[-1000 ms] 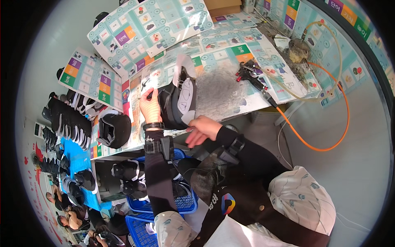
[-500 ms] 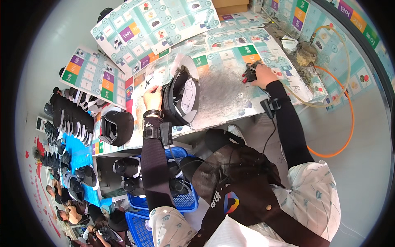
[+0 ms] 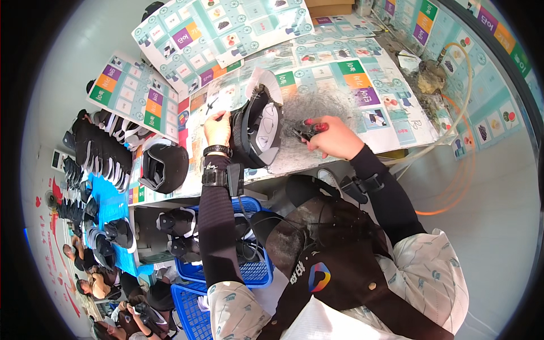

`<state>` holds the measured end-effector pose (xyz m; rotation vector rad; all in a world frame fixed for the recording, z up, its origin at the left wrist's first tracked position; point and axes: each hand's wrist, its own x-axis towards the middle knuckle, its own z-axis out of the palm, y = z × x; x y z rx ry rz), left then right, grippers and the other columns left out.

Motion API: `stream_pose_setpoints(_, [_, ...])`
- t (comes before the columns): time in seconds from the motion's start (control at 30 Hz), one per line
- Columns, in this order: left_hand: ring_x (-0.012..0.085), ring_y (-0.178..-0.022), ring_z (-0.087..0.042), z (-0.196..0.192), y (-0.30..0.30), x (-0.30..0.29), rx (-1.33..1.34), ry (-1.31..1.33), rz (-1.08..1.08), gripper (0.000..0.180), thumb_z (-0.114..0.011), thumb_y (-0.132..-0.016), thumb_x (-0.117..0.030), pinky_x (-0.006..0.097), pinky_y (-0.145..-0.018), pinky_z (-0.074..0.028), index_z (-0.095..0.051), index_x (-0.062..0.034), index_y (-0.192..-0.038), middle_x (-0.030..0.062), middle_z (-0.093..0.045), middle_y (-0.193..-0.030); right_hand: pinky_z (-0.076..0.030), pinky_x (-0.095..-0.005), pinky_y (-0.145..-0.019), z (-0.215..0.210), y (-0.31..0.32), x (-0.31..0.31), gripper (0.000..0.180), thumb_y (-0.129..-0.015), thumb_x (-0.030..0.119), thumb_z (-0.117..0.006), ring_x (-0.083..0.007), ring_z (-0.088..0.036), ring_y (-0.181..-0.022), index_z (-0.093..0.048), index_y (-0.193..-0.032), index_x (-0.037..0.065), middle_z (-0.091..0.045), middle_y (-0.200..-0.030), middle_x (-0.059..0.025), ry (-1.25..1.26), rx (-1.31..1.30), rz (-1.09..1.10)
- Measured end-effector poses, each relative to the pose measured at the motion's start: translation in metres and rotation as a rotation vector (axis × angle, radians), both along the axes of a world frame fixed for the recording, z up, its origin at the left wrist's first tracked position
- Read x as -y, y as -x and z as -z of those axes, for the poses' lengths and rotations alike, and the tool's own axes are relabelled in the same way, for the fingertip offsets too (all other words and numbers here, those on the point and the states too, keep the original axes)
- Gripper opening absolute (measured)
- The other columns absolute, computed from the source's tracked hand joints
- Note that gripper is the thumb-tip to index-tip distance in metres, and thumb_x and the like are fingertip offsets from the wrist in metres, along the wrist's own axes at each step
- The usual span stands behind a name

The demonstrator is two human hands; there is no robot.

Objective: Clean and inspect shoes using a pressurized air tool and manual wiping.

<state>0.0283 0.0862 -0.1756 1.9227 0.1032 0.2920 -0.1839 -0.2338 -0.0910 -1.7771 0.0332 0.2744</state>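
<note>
My left hand [image 3: 218, 128] grips a black shoe [image 3: 258, 133] with a grey-and-white sole, holding it on its side on the table [image 3: 334, 107]. My right hand [image 3: 331, 136] is just right of the shoe's sole, closed around a small tool with red handles [image 3: 309, 129] whose dark tip points toward the sole. A patch of grey dust or scuffing covers the table behind the tool.
A second black shoe [image 3: 164, 165] lies on the table's left end. Rows of black shoes [image 3: 102, 150] sit further left. Blue baskets [image 3: 249, 269] with shoes stand under the table. An orange hose [image 3: 459, 181] loops on the floor at right. Other people [image 3: 113, 283] work at lower left.
My right hand reached to the far right of the table, took the red-handled tool, and has now come back to the shoe. My left hand kept holding the shoe.
</note>
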Motion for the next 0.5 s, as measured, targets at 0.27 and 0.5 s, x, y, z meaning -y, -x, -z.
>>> stream_pose_setpoints(0.27, [0.0188, -0.09, -0.07, -0.01, 0.009, 0.009, -0.042, 0.019, -0.015, 0.022, -0.082, -0.09, -0.015, 0.032, -0.086, -0.055, -0.078, -0.0007, -0.106, 0.013, -0.077, -0.1, -0.052, -0.0456, -0.075, 0.009, 0.004, -0.021, 0.031, -0.081, 0.016, -0.066, -0.0413, -0.065, -0.078, -0.072, -0.106, -0.002, -0.067, -0.08, -0.0252, 0.324, 0.358, 0.229])
stream_pose_setpoints(0.5, [0.0175, -0.086, -0.069, -0.017, 0.017, 0.022, -0.051, 0.092, -0.018, 0.021, -0.082, -0.089, -0.013, 0.03, -0.083, -0.055, -0.077, 0.0011, -0.105, 0.0113, -0.077, -0.098, -0.053, -0.0367, -0.069, 0.014, -0.002, -0.012, 0.034, -0.079, 0.013, -0.071, -0.0275, -0.068, -0.068, -0.072, -0.109, -0.004, -0.069, -0.076, -0.0196, 0.297, 0.417, 0.279])
